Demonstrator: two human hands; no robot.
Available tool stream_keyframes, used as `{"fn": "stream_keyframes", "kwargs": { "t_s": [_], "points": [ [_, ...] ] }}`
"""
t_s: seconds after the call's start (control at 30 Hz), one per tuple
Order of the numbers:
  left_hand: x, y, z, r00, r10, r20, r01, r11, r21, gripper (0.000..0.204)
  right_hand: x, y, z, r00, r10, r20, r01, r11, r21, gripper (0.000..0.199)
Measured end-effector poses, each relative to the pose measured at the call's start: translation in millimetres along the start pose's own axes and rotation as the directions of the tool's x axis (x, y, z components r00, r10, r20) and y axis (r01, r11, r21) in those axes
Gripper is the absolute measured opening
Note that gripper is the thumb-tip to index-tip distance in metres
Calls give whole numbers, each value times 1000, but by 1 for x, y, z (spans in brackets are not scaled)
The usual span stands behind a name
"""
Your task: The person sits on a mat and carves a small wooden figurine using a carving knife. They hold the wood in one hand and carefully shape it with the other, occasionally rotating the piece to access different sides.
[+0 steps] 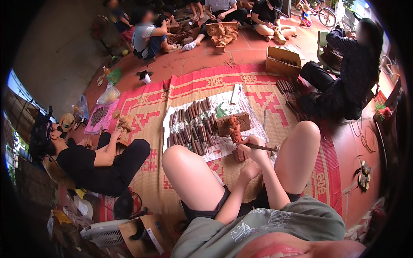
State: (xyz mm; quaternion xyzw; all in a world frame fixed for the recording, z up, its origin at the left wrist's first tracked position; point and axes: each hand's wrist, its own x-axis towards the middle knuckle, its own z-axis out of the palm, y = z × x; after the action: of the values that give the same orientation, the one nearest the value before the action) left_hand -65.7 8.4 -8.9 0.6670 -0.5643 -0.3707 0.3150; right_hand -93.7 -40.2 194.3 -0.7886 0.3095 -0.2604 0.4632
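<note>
A small reddish-brown carved wooden figure stands upright on its block base between my raised knees. My right hand is beside the figure, its fingers closed round a slim dark carving tool whose shaft points right. Lower down, by the right forearm, is my left hand; its fingers are mostly hidden, and what they touch cannot be made out. Behind the figure lies a carved brown wooden block. To the left, several wooden-handled carving tools lie in rows on a white cloth.
A red-and-tan woven mat spreads beneath. On the left a person in black holds a wooden carving; another person sits at right. A cardboard box and more people with carvings are beyond. A fan lies near left.
</note>
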Motion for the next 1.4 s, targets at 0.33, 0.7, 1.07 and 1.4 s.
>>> {"fn": "stream_keyframes", "kwargs": {
  "t_s": [0.33, 0.7, 1.07, 1.4],
  "points": [
    [-6, -4, -17, 983, -17, -184, 7, 998, -59, 57, 21, 11, 28, 1000, 21, -5, -21, 1000, 9, 17],
    [18, -35, 0, 623, -289, -727, 524, 844, 114, 61, 25, 55, 52, 993, 19, -112, -10, 997, 79, 19],
    [-8, 5, -30, 658, -340, -672, 520, 850, 79, 84, 22, 48, 38, 990, 48, -131, -36, 995, 88, 15],
    [20, -76, -38, 512, -580, -634, 420, 813, -404, 104, 48, 85, 69, 966, -9, -259, 29, 997, 73, 16]
  ]
}}
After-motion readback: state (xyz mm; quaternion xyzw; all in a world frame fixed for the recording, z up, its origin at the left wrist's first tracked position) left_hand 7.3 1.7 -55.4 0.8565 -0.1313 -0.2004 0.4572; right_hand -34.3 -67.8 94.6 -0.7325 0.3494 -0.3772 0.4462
